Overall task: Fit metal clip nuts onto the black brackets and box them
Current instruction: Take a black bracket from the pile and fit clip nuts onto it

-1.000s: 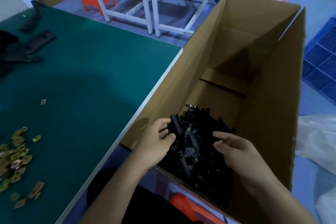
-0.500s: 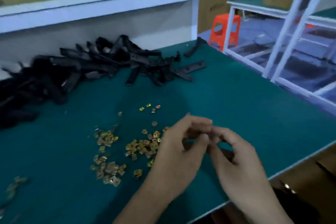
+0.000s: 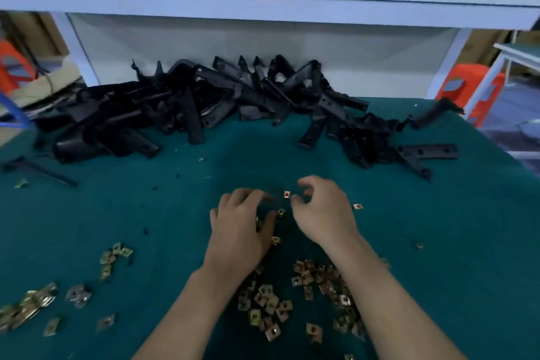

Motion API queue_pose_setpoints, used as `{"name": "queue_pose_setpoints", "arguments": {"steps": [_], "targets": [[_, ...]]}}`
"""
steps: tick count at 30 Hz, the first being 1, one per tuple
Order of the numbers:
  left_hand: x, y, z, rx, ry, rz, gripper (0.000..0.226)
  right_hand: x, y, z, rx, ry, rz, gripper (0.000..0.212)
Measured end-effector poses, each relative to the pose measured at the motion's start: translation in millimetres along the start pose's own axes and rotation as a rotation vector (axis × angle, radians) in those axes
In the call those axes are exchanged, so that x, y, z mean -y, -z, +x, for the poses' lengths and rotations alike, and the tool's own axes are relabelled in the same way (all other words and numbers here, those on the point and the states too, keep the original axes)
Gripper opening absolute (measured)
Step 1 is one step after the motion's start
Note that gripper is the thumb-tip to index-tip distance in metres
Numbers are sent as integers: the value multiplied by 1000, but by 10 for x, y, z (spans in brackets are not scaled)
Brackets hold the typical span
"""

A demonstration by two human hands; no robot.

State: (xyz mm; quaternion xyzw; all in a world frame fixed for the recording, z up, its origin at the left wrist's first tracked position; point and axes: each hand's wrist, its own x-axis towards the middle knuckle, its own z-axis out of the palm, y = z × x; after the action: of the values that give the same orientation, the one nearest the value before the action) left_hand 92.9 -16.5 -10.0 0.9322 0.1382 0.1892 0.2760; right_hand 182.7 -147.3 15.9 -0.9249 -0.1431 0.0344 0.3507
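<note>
A long heap of black brackets (image 3: 204,102) lies along the back of the green table (image 3: 438,242). Brass-coloured clip nuts (image 3: 271,304) are scattered near the front edge, between and under my forearms. My left hand (image 3: 242,228) is over the mat palm down with bent fingers, its thumb against a single clip nut (image 3: 281,211); a grip on it is not visible. My right hand (image 3: 321,210) hovers beside it with loosely curled fingers and holds nothing; another clip nut (image 3: 287,194) lies just off its thumb tip. The box is out of view.
A second cluster of clip nuts (image 3: 26,307) lies at the front left. One loose bracket (image 3: 426,152) lies at the right of the heap. A white shelf (image 3: 263,6) overhangs the back of the table. An orange stool (image 3: 464,90) stands past the right edge.
A second ago both hands were in the cardboard box on the bracket pile. My view has swung left to the table, and both hands have moved forward past the clip nuts.
</note>
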Motion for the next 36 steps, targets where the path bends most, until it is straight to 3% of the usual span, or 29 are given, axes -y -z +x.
{"name": "queue_pose_setpoints", "arguments": {"steps": [6,12,14,17,19,21,24,27,30,36], "targets": [[122,-35,103,-99,104,-276,13,64,-169,942,-131,-105,-195,50],[155,-2,131,-166,128,-415,21,21,-155,1498,-261,-123,-366,75],[164,-2,149,-207,163,-454,25,0,-158,1426,-296,-36,-304,72],[130,37,289,-205,206,-542,21,-175,46,1313,-517,129,-181,53],[89,53,556,-159,208,-634,17,-403,370,1387,-692,79,-98,43],[-17,-12,942,-88,183,-699,17,-724,727,1501,-792,-112,-48,42],[-310,-332,1536,53,153,-678,27,-1187,1012,1601,-721,-457,-93,53],[-594,-779,1980,260,138,-554,66,-1407,1026,1731,-579,-600,-51,63],[-733,-1101,2328,362,155,-446,81,-1430,977,1907,-481,-551,-102,67],[-723,-1324,2681,376,53,-332,66,-1259,767,2104,-268,-367,-158,72]]}}
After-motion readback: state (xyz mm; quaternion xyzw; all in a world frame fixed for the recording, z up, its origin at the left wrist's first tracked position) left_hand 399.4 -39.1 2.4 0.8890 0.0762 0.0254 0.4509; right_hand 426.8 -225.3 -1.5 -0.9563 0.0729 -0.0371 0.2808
